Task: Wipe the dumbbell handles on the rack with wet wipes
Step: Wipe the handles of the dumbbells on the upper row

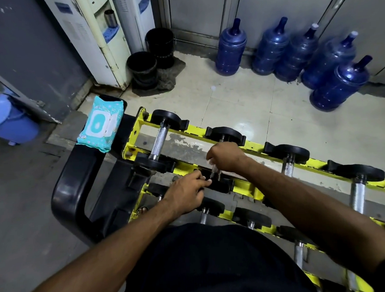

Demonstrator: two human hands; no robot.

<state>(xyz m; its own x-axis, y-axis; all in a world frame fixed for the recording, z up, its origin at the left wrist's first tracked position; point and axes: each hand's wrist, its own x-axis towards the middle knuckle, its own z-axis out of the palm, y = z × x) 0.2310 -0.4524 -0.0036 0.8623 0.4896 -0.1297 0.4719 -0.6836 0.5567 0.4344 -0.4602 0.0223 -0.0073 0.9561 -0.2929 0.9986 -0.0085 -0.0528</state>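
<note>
Dim indoor light, floor (240,102) glare, wide-angle bending at edges, hands slightly blurred.

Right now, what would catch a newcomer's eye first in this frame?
The yellow rack of dumbbells runs across the middle, and both hands meet over it: the right hand curls round a handle, the left hand grips that dumbbell's near end. Five blue jugs line the far wall, and a teal wipes pack lies left of the rack.

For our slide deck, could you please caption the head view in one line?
Right hand grips a dumbbell handle on the yellow rack, left hand at its near end; wipes pack nearby.
</note>
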